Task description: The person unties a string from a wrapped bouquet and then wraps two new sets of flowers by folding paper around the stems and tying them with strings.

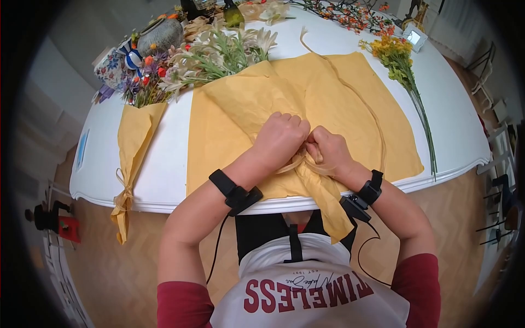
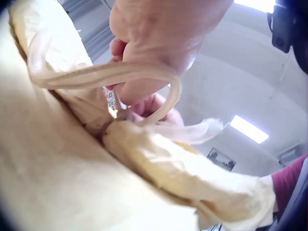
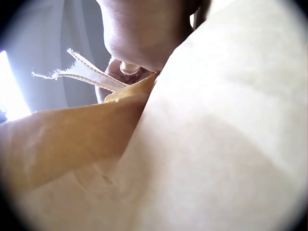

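Note:
Yellow wrapping paper [image 1: 235,104] lies around white lily-like flowers [image 1: 224,54], gathered to a narrow neck near the table's front edge. Both hands meet at that neck. My left hand [image 1: 281,139] has its fingers curled round the pale ribbon there; my right hand [image 1: 331,150] pinches the ribbon beside it. A ribbon loop [image 2: 106,74] stands out from the neck in the left wrist view. In the right wrist view a frayed ribbon end [image 3: 89,72] sticks out below the hand. The paper's tail [image 1: 325,208] hangs over the edge. The fingertips are partly hidden.
A wrapped bouquet [image 1: 134,136] lies at the left, its tail over the edge. Yellow flowers [image 1: 396,54] with long stems lie at the right. A grey pot [image 1: 160,37], a green bottle [image 1: 233,15] and orange-flowered branches [image 1: 355,16] are at the back.

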A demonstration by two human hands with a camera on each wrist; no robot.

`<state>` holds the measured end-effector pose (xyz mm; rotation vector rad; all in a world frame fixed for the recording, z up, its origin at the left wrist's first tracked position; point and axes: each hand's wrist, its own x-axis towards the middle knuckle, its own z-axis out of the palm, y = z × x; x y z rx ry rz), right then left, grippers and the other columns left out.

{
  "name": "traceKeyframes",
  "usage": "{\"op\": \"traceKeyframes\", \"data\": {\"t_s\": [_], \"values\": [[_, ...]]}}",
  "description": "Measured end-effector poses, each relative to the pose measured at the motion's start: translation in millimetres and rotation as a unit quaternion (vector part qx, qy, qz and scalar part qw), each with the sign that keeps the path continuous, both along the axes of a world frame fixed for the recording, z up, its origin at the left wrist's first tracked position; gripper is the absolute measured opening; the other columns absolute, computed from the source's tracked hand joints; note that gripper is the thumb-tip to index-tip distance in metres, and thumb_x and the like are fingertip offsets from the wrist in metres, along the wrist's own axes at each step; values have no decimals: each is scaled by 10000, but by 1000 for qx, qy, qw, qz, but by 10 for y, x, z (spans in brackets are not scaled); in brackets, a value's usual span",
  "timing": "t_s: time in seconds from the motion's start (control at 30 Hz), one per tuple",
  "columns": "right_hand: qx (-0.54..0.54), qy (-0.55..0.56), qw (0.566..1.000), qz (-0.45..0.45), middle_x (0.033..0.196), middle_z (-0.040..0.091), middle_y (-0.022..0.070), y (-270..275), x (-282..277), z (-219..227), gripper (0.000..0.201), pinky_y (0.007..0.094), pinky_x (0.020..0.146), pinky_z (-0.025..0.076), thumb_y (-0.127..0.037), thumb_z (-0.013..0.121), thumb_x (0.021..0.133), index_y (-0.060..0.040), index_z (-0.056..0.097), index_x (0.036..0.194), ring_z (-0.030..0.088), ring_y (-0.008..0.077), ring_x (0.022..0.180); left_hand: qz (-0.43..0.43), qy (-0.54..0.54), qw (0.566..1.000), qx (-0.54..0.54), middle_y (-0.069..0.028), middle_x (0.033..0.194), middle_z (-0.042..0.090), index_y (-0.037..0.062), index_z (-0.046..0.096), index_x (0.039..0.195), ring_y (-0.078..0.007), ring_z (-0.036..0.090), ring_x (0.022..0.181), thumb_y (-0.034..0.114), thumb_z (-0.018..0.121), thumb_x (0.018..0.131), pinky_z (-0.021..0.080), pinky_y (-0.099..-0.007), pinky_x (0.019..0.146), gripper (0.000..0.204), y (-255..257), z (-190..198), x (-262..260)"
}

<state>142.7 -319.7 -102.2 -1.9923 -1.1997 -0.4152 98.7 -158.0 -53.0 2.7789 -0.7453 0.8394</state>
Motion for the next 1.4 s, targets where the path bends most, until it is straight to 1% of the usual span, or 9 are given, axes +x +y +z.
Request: {"op": "traceKeyframes", "data": {"t_s": [0.53, 0.6, 0.7, 0.73, 0.8, 1.17, 1.23, 1.33, 1.4], "values": [[-60, -5, 998, 23, 668, 526, 79, -185, -78, 143, 164, 348, 506, 428, -162, 648, 764, -65, 532, 699, 549, 254, 595, 74, 105, 991, 23, -147, 685, 589, 38, 569, 657, -306, 589, 700, 68, 586, 690, 468, -413, 643, 48, 413, 33, -145], [-54, 6, 998, 26, 658, 522, 79, -183, -72, 134, 164, 352, 512, 428, -165, 647, 762, -66, 534, 698, 547, 256, 596, 146, 138, 973, -117, -142, 687, 593, 40, 570, 679, -309, 589, 697, 53, 584, 688, 467, -415, 650, 21, 409, 12, -157], [-51, 18, 998, 24, 640, 515, 80, -163, -76, 137, 168, 358, 520, 427, -170, 644, 762, -67, 533, 689, 544, 259, 601, 195, 244, 933, -180, -119, 698, 585, 47, 553, 678, -303, 577, 699, 40, 584, 672, 466, -394, 647, 32, 423, 117, -140], [-58, 17, 998, 22, 631, 512, 82, -159, -82, 138, 173, 360, 522, 426, -172, 641, 763, -66, 530, 682, 544, 261, 605, 196, 245, 932, -182, -119, 698, 585, 47, 553, 678, -303, 577, 699, 40, 584, 672, 466, -394, 647, 32, 439, 71, -128], [-68, 5, 997, 22, 629, 511, 84, -161, -84, 110, 178, 360, 524, 424, -173, 636, 765, -66, 525, 678, 543, 264, 607, 98, 46, 994, -1, -98, 703, 566, 53, 537, 670, -288, 561, 706, 41, 578, 668, 465, -376, 636, 42, 505, -66, -112], [-53, 71, 996, 30, 621, 532, 108, -170, -81, 129, 187, 362, 519, 417, -175, 633, 770, -50, 524, 685, 537, 294, 587, 77, 76, 994, -17, -95, 742, 567, 43, 548, 688, -281, 562, 741, 58, 564, 698, 467, -363, 647, 24, 570, -129, -130], [-92, 166, 982, 21, 711, 589, 108, -200, -75, 179, 159, 320, 575, 453, -173, 647, 765, -31, 584, 795, 572, 261, 649, 83, 80, 993, -37, -100, 760, 577, 34, 557, 697, -288, 570, 761, 69, 572, 713, 469, -357, 654, 41, 563, -76, -189], [-28, 292, 954, 68, 874, 626, 98, -292, -22, 184, 287, 281, 696, 476, -167, 656, 779, 0, 600, 1005, 588, 185, 762, 192, 128, 955, -186, -87, 798, 596, 16, 564, 818, -257, 592, 748, 92, 611, 774, 473, -353, 633, 99, 547, 26, -422], [-4, 374, 924, 78, 947, 611, 92, -315, -50, 228, 363, 274, 749, 468, -157, 654, 790, 24, 560, 1090, 570, 159, 814, 190, 410, 766, -456, -99, 868, 626, -3, 549, 910, -221, 611, 767, 193, 604, 851, 496, -342, 659, 212, 621, -2, -546]]}}
